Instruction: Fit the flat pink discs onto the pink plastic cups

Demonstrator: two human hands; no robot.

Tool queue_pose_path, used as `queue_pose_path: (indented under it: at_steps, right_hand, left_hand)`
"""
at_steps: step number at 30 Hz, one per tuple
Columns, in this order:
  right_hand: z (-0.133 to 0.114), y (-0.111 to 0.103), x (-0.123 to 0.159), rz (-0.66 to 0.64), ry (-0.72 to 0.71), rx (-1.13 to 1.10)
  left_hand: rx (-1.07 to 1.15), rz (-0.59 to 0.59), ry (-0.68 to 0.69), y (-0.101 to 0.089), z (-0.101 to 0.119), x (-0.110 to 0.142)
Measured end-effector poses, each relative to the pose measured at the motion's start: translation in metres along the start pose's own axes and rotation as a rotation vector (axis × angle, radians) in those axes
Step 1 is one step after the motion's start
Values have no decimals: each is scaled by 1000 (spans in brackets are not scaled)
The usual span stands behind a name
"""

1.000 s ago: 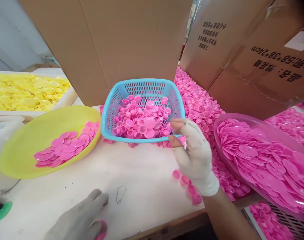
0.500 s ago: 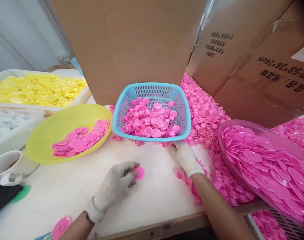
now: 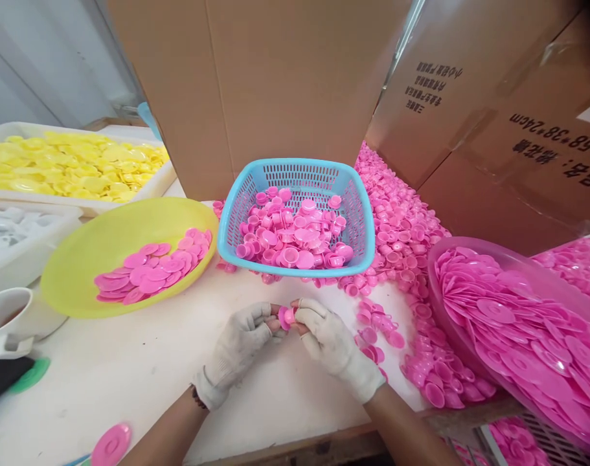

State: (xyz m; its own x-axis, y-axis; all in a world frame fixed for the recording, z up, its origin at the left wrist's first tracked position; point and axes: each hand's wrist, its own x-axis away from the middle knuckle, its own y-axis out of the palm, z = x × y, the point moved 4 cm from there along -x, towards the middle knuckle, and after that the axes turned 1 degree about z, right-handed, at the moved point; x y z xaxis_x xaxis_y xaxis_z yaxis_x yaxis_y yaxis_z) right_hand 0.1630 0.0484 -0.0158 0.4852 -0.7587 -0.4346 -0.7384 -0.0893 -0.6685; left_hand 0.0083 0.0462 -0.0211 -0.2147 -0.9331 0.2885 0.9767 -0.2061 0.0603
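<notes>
In front of the basket my two gloved hands meet over the white table. My left hand (image 3: 241,340) is closed on a small pink toy saucer (image 3: 282,319), pinched by its edge. From the other side my right hand (image 3: 331,340) pinches a little pink toy cup (image 3: 289,316), which touches the saucer's face. Bare fingertips stick out of both gloves. Just beyond stands a blue basket (image 3: 295,270) of pink cups and some discs. Loose pink cups (image 3: 367,336) lie to the right of my right hand.
A yellow bowl (image 3: 81,249) with pink saucers stands left, near a white mug (image 3: 8,323) and trays of yellow (image 3: 71,165) and white pieces. On the right, a pink bowl (image 3: 438,285) heaped with saucers sits beside a pile of cups (image 3: 396,220). Cardboard boxes (image 3: 275,77) rise behind.
My left hand came up and inward with the saucer. My right hand went down to the cups below the basket's front edge, then came back with a cup, bringing it against the saucer.
</notes>
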Motion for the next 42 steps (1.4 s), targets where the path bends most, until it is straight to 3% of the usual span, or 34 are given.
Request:
queue_pose_path:
  at_steps: [6, 13, 19, 24, 28, 34, 39, 42]
  right_hand:
    - [-5, -4, -1, 6, 135, -334]
    - [-4, -4, 2, -46, 296, -622]
    - [-20, -6, 6, -19, 208, -410]
    - [-29, -4, 5, 0, 119, -215]
    - [-27, -4, 6, 10, 44, -141]
    - [-26, -3, 10, 8, -83, 73]
    - [-28, -2, 9, 6, -81, 100]
    - [-28, -4, 5, -10, -34, 48]
  left_hand:
    - [18, 35, 116, 0, -4, 2]
    - [84, -127, 166, 11, -1, 10]
    - [-57, -2, 244, 8, 3, 17]
    - [-138, 31, 332, 11, 7, 19]
    - [-323, 60, 491, 6, 15, 24]
    - [-523, -7, 748, 5, 24, 28]
    - [-513, 49, 735, 8, 21, 27]
    - [-428, 85, 631, 7, 16, 25]
